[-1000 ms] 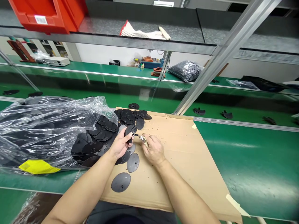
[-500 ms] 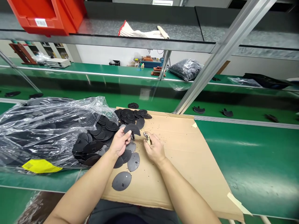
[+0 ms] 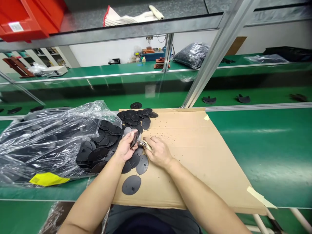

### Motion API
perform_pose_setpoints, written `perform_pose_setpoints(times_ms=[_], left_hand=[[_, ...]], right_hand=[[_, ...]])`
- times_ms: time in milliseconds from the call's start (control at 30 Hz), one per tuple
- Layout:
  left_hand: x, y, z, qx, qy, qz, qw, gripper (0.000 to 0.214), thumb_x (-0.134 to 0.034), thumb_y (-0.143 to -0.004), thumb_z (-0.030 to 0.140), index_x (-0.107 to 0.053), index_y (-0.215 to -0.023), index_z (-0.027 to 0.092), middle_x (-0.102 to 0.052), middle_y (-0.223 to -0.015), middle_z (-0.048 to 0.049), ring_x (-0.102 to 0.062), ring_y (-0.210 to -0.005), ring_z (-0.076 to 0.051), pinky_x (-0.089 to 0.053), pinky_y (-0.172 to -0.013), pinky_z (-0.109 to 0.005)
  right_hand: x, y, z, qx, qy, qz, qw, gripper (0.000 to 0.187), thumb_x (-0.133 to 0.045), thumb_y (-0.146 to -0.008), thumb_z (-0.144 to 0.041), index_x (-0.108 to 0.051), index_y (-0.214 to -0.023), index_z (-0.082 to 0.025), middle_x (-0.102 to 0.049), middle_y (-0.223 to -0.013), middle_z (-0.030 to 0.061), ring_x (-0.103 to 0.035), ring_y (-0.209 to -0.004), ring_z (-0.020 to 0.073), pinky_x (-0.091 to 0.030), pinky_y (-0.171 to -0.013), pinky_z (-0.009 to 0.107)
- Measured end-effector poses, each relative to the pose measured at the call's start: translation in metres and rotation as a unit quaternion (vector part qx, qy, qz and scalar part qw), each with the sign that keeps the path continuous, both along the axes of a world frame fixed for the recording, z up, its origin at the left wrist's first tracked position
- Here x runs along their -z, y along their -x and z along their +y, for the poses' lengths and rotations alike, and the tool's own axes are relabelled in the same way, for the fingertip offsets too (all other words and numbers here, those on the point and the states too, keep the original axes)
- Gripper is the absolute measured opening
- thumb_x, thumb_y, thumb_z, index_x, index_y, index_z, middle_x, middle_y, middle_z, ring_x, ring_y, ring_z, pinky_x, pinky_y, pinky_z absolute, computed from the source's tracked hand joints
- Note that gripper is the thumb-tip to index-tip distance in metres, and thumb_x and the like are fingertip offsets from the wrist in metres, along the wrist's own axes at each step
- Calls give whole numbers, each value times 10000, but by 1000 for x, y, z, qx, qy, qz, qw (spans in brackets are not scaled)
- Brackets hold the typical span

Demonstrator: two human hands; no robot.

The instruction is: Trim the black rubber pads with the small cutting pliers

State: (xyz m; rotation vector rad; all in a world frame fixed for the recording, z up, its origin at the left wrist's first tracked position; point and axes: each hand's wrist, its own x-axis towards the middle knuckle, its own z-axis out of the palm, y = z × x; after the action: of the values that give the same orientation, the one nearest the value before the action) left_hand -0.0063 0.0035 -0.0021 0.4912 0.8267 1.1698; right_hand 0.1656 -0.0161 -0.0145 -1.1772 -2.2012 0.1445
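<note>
A worker's left hand [image 3: 125, 148] closes around a black disc [image 3: 134, 138], held on edge above the near left part of a cardboard sheet [image 3: 195, 156], while the right hand [image 3: 158, 151], fingers curled tight, grips a small metal tool [image 3: 146, 145] whose tip meets the disc's lower rim. The two hands sit just beside each other, almost touching. Under them lie several loose discs, one, a lone disc [image 3: 131, 184], resting apart near the sheet's front edge. To the left a heap of discs [image 3: 107, 139] spills from the mouth of a clear plastic bag [image 3: 48, 136], which bears a yellow label [image 3: 48, 178] at its front. A smaller cluster of discs [image 3: 136, 117] sits at the sheet's far edge, and dark specks dot the cardboard beyond the hands. The sheet rests on a green bench [image 3: 268, 156]; a slanted aluminium post [image 3: 209, 61] rises behind it, and a red bin [image 3: 24, 19] stands on the shelf at upper left
</note>
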Motion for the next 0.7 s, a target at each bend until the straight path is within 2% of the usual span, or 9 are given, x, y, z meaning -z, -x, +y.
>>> perform_pose_setpoints(times_ms=[167,700], left_hand=[[-3,0,-1,23,9,6,1000,355,-775,-692,285,-610,-978,156,-544,-669,16,-402,-414,-32,-277,-378,-152],[0,0,-2,38,-9,32,999,382,-785,-678,338,-607,-969,166,-516,-637,35,-383,-405,-22,-266,-383,-155]], right_hand=[[-1,1,-2,5,27,-34,999,326,-515,-862,-256,-592,-1174,-201,-581,-860,60,-539,-805,200,-449,-768,294],[-6,-1,-4,-11,89,-43,995,334,-518,-863,-247,-588,-1188,-207,-600,-870,54,-569,-812,185,-459,-773,269]])
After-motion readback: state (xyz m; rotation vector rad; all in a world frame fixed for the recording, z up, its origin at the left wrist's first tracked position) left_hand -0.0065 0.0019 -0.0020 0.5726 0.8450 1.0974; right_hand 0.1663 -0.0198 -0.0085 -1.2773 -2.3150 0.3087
